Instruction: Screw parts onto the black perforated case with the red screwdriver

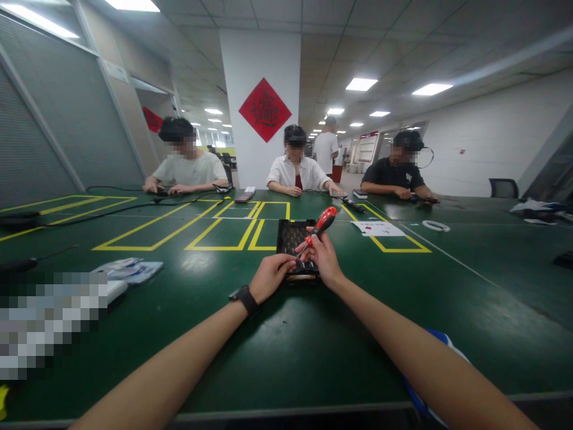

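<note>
A screwdriver [323,222] with a red and black handle leans in my right hand [327,260], whose fingers are wrapped around it. Its shaft slants down and left to the fingertips of my left hand [271,278]. Those fingers are pinched together at the tip, and what they hold there is too small to make out. A black open case [286,234] with many small compartments lies beneath both hands, and its near part is partly covered by them. On my left wrist is a dark watch [245,300].
Yellow tape rectangles mark the green table [215,334]. A printed paper sheet [378,229] and a white tape ring [436,226] lie to the right. Plastic packets [134,270] are at left. Across the table sit three people, with cables and small devices near their hands.
</note>
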The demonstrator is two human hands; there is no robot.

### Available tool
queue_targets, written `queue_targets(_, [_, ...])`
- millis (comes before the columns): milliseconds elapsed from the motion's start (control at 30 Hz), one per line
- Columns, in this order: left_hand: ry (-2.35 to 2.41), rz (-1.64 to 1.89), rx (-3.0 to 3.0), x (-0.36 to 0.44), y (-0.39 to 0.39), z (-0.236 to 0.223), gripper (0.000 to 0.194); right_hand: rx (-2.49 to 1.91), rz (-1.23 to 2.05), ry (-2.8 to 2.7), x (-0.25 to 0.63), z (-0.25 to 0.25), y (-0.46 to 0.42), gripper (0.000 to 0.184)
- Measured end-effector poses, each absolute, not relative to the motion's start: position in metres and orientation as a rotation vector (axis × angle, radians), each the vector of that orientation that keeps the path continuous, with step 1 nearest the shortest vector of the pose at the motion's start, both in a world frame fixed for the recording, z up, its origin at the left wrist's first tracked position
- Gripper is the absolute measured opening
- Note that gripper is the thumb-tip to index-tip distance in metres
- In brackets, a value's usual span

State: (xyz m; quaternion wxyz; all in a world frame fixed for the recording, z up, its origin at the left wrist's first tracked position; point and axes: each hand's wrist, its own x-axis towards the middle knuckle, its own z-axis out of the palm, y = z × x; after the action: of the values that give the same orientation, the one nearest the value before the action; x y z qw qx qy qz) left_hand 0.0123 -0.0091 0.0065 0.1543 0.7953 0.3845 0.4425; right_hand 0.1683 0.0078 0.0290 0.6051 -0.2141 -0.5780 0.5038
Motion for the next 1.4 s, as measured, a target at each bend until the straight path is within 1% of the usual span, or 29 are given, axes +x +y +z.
queue_targets(200, [1.234,1.310,2.262,0.0137,-0.0087,0.0069,0.021,-0.514,1.113,-1.336,0.1680,0.0287,0.0068,0.034])
queue_targets(333, [1.221,1.302,2.300,0.0123,-0.0075,0.0052,0.017,-0.530,1.099,-1.325,0.1685,0.0288,0.0063,0.033])
queue_targets(467, [1.141,1.249,2.336,0.0112,-0.0074,0.0047,0.022,-0.496,1.180,-1.306,0.1684,0.0272,0.0079,0.034])
queue_targets(567, [1.165,1.275,2.325,0.0118,-0.0078,0.0055,0.020,-0.462,1.212,-1.303,0.1679,0.0262,0.0089,0.034])
queue_targets(767, [1.244,1.285,2.286,0.0136,-0.0089,0.0064,0.019,-0.442,1.213,-1.316,0.1675,0.0279,0.0068,0.034])
queue_targets(1000, [1.212,1.302,2.324,0.0123,-0.0086,0.0061,0.016,-0.408,1.232,-1.313,0.1680,0.0268,0.0069,0.032])
queue_targets(1267, [1.222,1.280,2.260,0.0153,-0.0085,0.0065,0.022,-0.434,1.188,-1.327,0.1668,0.0291,0.0039,0.035])
queue_targets(1400, [1.247,1.283,2.306,0.0132,-0.0093,0.0059,0.017,-0.434,1.210,-1.325,0.1665,0.0275,0.0050,0.038])
